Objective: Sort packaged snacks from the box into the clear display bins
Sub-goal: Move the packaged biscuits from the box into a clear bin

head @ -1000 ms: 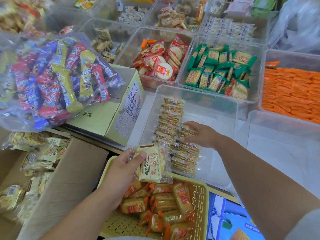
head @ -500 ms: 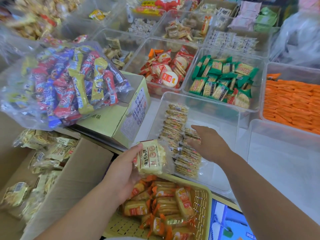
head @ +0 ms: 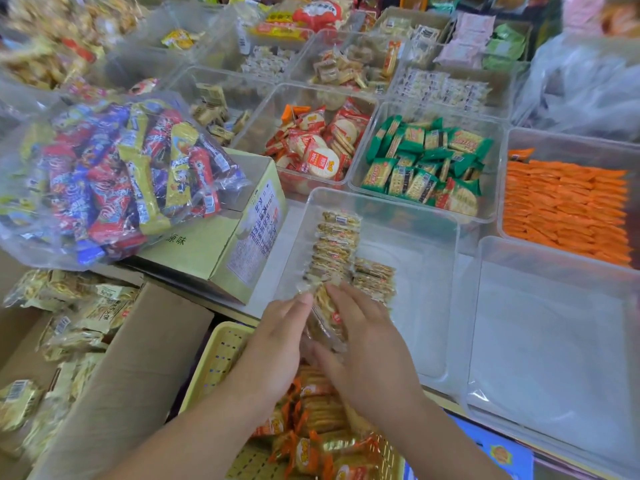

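A cracker packet [head: 325, 315], lengthwise toward the clear bin [head: 384, 203] and its packet row [head: 336, 244], is pressed between left hand [head: 277, 344] and right hand [head: 369, 355], fingers straight.

**Bright, even light, soft detail, bowed edges**

Bright, diffuse light fills the scene and shadows stay faint. Pale glare sits on the walls of the empty clear bin [head: 540, 258] and on the plastic candy bag [head: 104, 178]. Motion blur softens the left hand [head: 273, 344], the right hand [head: 367, 351] and the top left corner. Wide-angle distortion bends lines near the edges.
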{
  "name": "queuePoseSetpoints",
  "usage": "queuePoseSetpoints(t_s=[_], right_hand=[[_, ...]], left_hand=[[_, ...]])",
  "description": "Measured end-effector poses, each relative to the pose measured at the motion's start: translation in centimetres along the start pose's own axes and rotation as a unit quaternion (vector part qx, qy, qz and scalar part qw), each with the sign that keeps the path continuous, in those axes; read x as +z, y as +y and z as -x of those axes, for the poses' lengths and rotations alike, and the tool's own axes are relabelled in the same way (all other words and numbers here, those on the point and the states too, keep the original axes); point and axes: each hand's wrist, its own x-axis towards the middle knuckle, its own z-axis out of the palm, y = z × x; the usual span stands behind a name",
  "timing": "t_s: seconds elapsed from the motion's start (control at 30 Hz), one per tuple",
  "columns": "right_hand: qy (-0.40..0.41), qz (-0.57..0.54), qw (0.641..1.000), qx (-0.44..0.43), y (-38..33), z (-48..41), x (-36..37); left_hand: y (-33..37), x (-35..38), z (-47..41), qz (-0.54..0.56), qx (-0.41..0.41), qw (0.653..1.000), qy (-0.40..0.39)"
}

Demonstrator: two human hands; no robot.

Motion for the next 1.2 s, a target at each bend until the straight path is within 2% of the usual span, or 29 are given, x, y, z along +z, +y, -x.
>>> queuePoseSetpoints(t_s=[0.17,0.27,0.33,0.43,0.53,0.63,0.83,0.97,1.1,1.2], right_hand=[[0.04,-0.048,0.998,0.022,3.7,-2.7,-2.3],[0.074,0.011,0.996,0.042,7.4,-6.4,-3.8],[0.066,0.046,0.994,0.071,9.9,-9.3,-4.4],[-0.01,0.088,0.989,0.116,13.0,-13.1,-4.0],[-0.106,0.149,0.975,0.126,14.8,-15.5,-2.3],[-0.195,0.161,0.958,0.136,15.3,-16.7,-0.5],[-0.251,0.148,0.946,0.145,15.0,-17.1,1.3],[-0.241,0.109,0.951,0.161,15.5,-16.4,1.7],[-0.189,0.062,0.969,0.15,15.4,-15.5,1.4],[-0.151,0.07,0.977,0.135,14.8,-14.4,0.6]], left_hand=[[0.4,-1.0,-1.2,-0.049,0.01,0.999,0.011],[0.1,-2.1,-2.6,-0.063,0.027,0.997,0.04],[-0.3,-2.8,-3.4,-0.045,0.016,0.998,0.049],[-0.9,-3.5,-3.8,-0.012,-0.006,0.999,0.041],[-1.4,-3.8,-3.9,-0.005,-0.021,0.999,0.036],[-1.5,-4.2,-4.1,0.01,-0.02,0.999,0.032],[-1.6,-4.1,-4.0,0.017,-0.001,1.0,0.019],[-1.6,-4.1,-3.9,0.023,-0.002,1.0,0.014],[-1.8,-4.6,-4.1,0.045,-0.012,0.999,0.017],[-1.9,-4.7,-4.1,0.058,-0.002,0.998,0.014]])
